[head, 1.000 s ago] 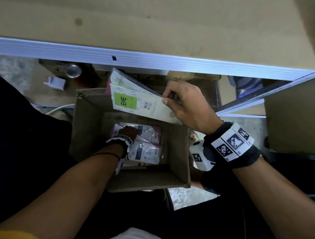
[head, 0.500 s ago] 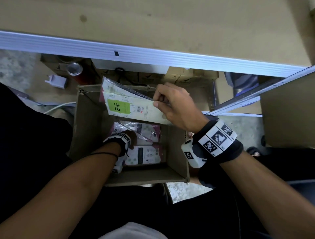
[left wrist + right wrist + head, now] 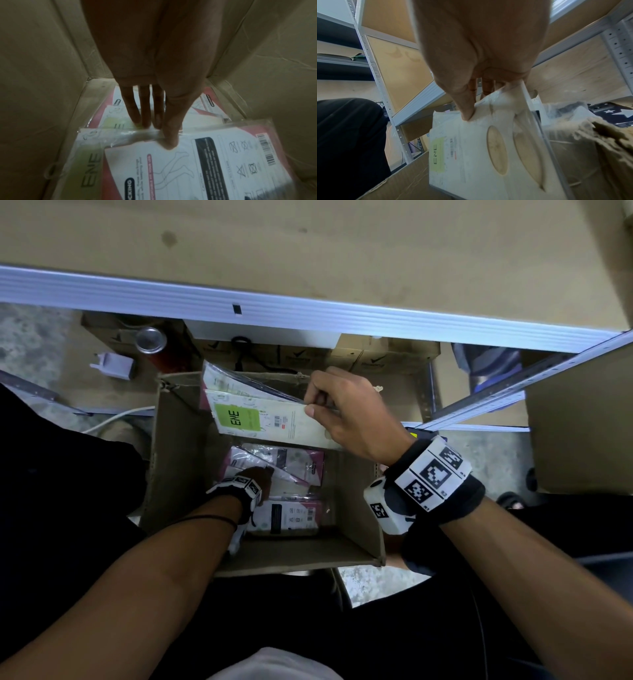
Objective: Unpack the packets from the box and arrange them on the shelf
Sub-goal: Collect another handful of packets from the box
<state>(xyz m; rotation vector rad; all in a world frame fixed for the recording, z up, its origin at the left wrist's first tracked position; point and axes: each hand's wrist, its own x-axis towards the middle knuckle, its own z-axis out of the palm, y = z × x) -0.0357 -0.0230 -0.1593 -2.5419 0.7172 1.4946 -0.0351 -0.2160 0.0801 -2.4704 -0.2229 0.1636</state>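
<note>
Concrete floor (image 3: 27, 344) underfoot, shelf (image 3: 308, 251) ahead. Nearest me, the box (image 3: 178, 460) stands open. Inside it my left hand (image 3: 159, 102) pinches the plastic edge of a pink packet (image 3: 214, 162), thumb on top, other packets lying beneath. Above the far side of the box, my right hand (image 3: 346, 419) grips two white packets (image 3: 270, 422) marked ENE, thumb pressed on the front one.

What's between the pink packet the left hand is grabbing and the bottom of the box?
More packets. In the left wrist view the left hand pinches the pink packet, which overlaps a green-labelled packet and others beneath. The box floor stays hidden.
</note>
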